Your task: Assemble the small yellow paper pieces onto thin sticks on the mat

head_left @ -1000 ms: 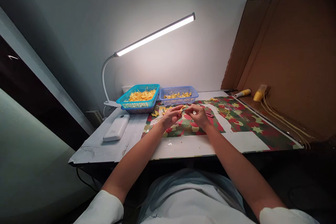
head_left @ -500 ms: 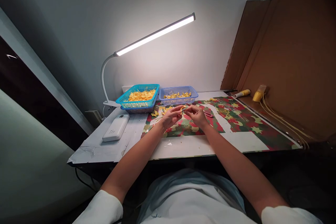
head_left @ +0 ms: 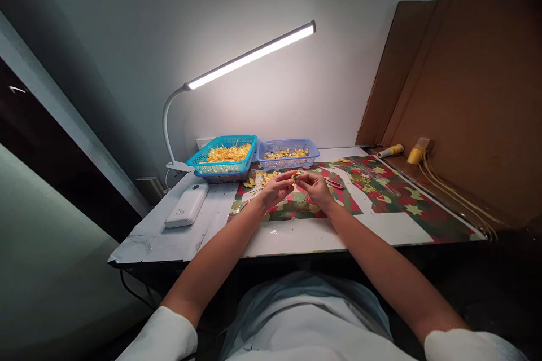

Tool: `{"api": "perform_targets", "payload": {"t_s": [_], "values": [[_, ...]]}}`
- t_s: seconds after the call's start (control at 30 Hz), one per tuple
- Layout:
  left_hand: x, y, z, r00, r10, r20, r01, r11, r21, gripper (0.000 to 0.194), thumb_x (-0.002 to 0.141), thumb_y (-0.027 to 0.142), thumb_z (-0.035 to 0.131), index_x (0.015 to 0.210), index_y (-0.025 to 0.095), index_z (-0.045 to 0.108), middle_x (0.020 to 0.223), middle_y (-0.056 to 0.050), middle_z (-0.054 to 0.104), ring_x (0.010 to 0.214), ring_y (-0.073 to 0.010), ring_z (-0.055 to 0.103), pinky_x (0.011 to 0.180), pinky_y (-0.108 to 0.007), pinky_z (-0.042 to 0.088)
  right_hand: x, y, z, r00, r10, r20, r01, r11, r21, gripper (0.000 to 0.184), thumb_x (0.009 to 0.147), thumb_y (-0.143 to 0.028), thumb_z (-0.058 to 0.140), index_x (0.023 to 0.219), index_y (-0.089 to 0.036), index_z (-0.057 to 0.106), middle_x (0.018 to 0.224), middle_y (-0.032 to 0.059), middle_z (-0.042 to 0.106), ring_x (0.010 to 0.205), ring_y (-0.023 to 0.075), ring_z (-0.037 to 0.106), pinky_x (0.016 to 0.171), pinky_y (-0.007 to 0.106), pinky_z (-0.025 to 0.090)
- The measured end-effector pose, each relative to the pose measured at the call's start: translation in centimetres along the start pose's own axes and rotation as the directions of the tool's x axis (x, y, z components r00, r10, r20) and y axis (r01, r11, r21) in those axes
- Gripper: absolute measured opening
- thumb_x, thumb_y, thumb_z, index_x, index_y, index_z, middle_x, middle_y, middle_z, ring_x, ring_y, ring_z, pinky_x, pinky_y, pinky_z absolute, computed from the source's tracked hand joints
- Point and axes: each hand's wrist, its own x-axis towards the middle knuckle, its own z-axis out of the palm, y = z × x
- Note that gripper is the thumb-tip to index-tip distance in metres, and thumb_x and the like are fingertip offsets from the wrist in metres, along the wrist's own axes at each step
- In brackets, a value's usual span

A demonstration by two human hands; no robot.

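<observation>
My left hand (head_left: 276, 189) and my right hand (head_left: 317, 188) meet over the patterned mat (head_left: 339, 203), fingertips pinched together. Between them is a small yellow piece (head_left: 295, 175), too small and covered to name more exactly. Loose yellow pieces (head_left: 266, 177) lie on the mat just beyond my left hand. A pink-handled tool (head_left: 334, 184), partly hidden, rests beside my right hand. Behind the hands, a teal basket (head_left: 197, 167) holds a heap of yellow strips. A lilac basket (head_left: 288, 163) holds small yellow-gold pieces.
A lit desk lamp (head_left: 249, 56) arches over the baskets from the left. On the left of the table lies a white power bank (head_left: 186, 206). At the right are a yellow-and-white tube (head_left: 390, 150), a yellow bundle with cords (head_left: 418, 152) and a cardboard panel (head_left: 466, 79).
My right hand has shifted slightly left, closer to my left fingertips. The yellow piece stays between the hands; the baskets and other things have not moved.
</observation>
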Motion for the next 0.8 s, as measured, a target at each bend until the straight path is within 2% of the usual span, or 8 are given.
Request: {"api": "perform_targets", "payload": {"t_s": [0.2,0.33,0.4,0.53,0.8], "values": [[0.4,0.0,-0.7,0.998,0.015,-0.057,-0.005,0.986,0.168,0.042,0.055,0.017,0.081,0.096,0.015,0.073,0.085,-0.006,0.069,0.07,-0.0071,0.056,0.067,-0.02,0.043,0.5,1.3,-0.3,0.998,0.039,0.049,-0.037,0.998,-0.043,0.028,0.066,-0.046,0.068,0.07,-0.018,0.064,0.073,0.0032,0.064,0.07,0.016,0.058,0.067,0.03,0.047],[0.4,-0.4,-1.2,0.99,0.033,-0.141,0.027,0.916,0.401,0.044,0.055,0.023,0.081,0.098,0.014,0.073,0.08,-0.005,0.07,0.066,-0.0093,0.058,0.062,-0.021,0.043,0.7,2.7,-0.7,0.996,0.07,0.056,-0.059,0.982,-0.179,0.021,0.066,-0.037,0.065,0.073,-0.017,0.065,0.08,0.0037,0.065,0.072,0.016,0.058,0.065,0.029,0.047],[0.3,-0.6,-1.2,0.987,0.022,-0.158,0.057,0.876,0.478,0.047,0.055,0.025,0.081,0.101,0.013,0.072,0.076,-0.005,0.069,0.061,-0.0092,0.057,0.058,-0.021,0.044,0.6,3.4,-0.8,0.991,0.118,0.064,-0.1,0.966,-0.237,0.019,0.066,-0.034,0.063,0.07,-0.016,0.065,0.075,0.0037,0.065,0.067,0.015,0.057,0.061,0.028,0.045],[0.1,-1.0,-1.0,0.985,-0.011,-0.171,0.098,0.851,0.516,0.052,0.055,0.023,0.08,0.104,0.011,0.07,0.062,-0.002,0.064,0.052,-0.0075,0.053,0.049,-0.019,0.042,0.6,4.5,-0.9,0.98,0.183,0.074,-0.157,0.95,-0.27,0.016,0.064,-0.031,0.062,0.063,-0.016,0.063,0.065,0.0029,0.065,0.06,0.0138,0.056,0.058,0.027,0.044],[0.2,-1.1,-1.2,0.985,-0.017,-0.169,0.101,0.856,0.506,0.047,0.055,0.02,0.08,0.1,0.009,0.071,0.061,-0.003,0.065,0.053,-0.0088,0.055,0.05,-0.02,0.044,0.7,4.6,-1.1,0.981,0.177,0.075,-0.151,0.953,-0.262,0.011,0.062,-0.026,0.063,0.064,-0.016,0.067,0.064,0.0022,0.066,0.059,0.0133,0.058,0.059,0.026,0.046]]}}
